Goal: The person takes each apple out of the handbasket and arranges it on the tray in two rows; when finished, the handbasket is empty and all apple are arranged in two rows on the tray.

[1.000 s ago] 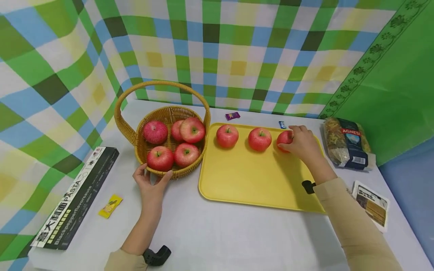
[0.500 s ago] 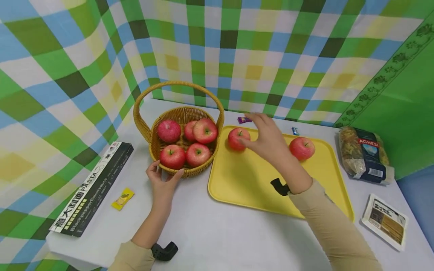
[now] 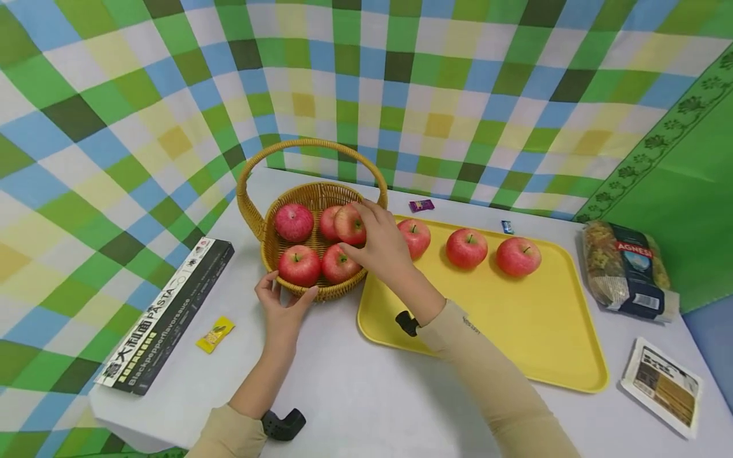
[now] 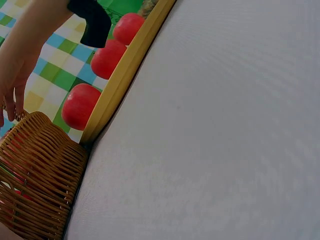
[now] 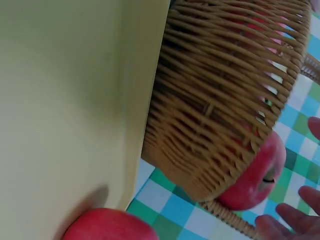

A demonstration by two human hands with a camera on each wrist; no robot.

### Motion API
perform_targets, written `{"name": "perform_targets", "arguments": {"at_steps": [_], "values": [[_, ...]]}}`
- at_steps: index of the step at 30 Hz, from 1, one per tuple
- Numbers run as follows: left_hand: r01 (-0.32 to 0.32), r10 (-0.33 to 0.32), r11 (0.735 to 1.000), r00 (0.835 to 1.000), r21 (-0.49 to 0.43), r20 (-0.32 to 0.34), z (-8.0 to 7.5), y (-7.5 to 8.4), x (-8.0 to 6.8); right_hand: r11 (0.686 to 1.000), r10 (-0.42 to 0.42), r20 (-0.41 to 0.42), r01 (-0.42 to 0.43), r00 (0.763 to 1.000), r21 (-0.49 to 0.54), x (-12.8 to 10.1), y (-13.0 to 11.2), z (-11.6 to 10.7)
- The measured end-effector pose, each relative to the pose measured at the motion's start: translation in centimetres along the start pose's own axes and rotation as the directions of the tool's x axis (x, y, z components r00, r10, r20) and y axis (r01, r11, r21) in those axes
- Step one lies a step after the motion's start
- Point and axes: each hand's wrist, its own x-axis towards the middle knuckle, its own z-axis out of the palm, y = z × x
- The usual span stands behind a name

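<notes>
A wicker basket (image 3: 332,292) with a tall arched handle holds several red apples, among them a darker pinkish-red round fruit (image 3: 294,222). My left hand (image 3: 283,312) holds the basket's near side, thumb and fingers spread along its rim. Over the basket's right edge reaches my right hand (image 3: 385,245), beside the upper-right apple (image 3: 348,224). In the right wrist view, its fingers (image 5: 295,215) are spread, apart from that apple (image 5: 257,175). Three apples stand in a row on the yellow tray (image 3: 487,305): left (image 3: 415,238), middle (image 3: 466,248) and right (image 3: 518,257).
A black pasta box (image 3: 166,315) and a yellow packet (image 3: 215,334) lie left of the basket. Behind the tray are a purple sweet (image 3: 421,205) and a blue one (image 3: 507,227). A pasta bag (image 3: 627,270) and a flat pack (image 3: 663,387) lie to its right.
My right hand has let go of the rightmost apple on the tray and moved left across the tray to the basket. The left hand stays at the basket's rim.
</notes>
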Motion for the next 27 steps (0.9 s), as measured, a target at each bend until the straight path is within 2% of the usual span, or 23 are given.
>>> {"name": "perform_targets", "arguments": {"at_steps": [9,15,18,22,27], "values": [[-0.001,0.001,1.000,1.000,0.007,0.000,0.0,-0.1,0.0,0.983,0.078,0.058,-0.067,0.995,-0.173,1.4,-0.6,1.6],[-0.003,0.003,1.000,1.000,-0.012,0.002,0.3,-0.2,0.0,0.961,0.082,0.031,-0.071,0.996,-0.267,1.6,-0.4,1.7],[-0.003,0.003,1.000,1.000,-0.022,0.001,0.3,-0.2,0.0,0.957,0.076,0.016,-0.069,0.997,-0.281,1.6,-0.4,1.5],[0.000,0.000,1.000,1.000,-0.025,-0.014,-0.1,-0.1,-0.1,0.960,0.027,-0.003,-0.026,1.000,-0.279,1.2,-0.9,1.0],[0.017,-0.017,1.000,1.000,-0.023,-0.010,0.0,0.1,-0.2,0.970,-0.017,-0.016,0.012,1.000,-0.242,-0.5,-1.3,-1.8]]}}
